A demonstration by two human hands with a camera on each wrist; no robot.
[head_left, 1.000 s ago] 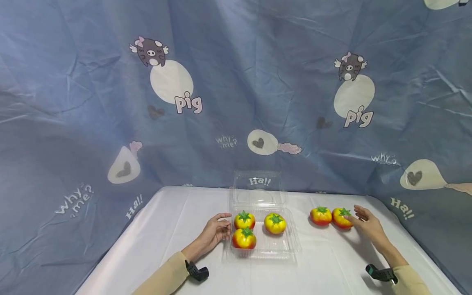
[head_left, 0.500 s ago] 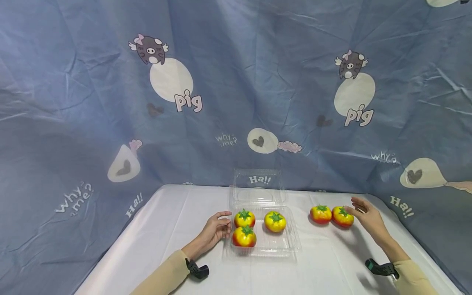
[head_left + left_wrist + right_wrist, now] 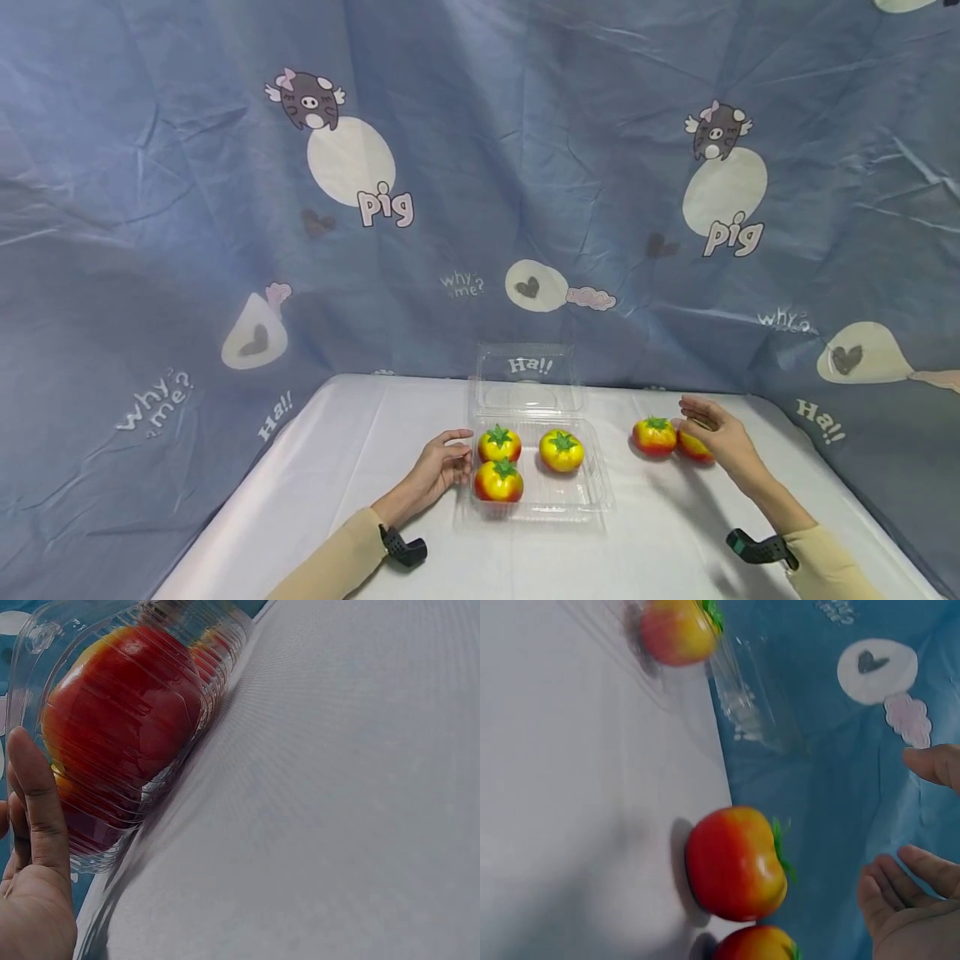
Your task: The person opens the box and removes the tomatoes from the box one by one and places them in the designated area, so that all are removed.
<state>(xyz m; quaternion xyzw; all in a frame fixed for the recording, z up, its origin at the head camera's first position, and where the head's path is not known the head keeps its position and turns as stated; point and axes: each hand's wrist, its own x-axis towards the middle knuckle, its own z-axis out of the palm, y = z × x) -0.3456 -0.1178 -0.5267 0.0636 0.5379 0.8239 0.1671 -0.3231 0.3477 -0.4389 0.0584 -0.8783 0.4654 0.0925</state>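
Note:
My left hand (image 3: pixel 435 469) rests at the left side of a clear plastic clamshell box (image 3: pixel 558 502), its fingers loosely bent. In the left wrist view, a finger (image 3: pixel 41 802) lies along the ribbed outer wall. Three shiny yellow-and-red toy tomatoes sit inside: a back-left tomato (image 3: pixel 498 446), a front-left tomato (image 3: pixel 498 483) and a back-right tomato (image 3: pixel 561 452). Holding nothing, my right hand (image 3: pixel 723 439) hovers over the outer loose tomato (image 3: pixel 693 450), partly hiding it. The inner loose tomato (image 3: pixel 739 866) lies beside it, apart from the right fingers.
The box's transparent lid (image 3: pixel 528 383) stands raised at the back. A white cloth (image 3: pixel 420 554) covers the table. Behind it hangs a blue printed curtain (image 3: pixel 465 208). Each wrist wears a black strap device, such as the left one (image 3: pixel 403 546).
My right hand has lifted from the outer loose tomato and shifted left over it. The left hand stays at the box, and the tomatoes keep their places.

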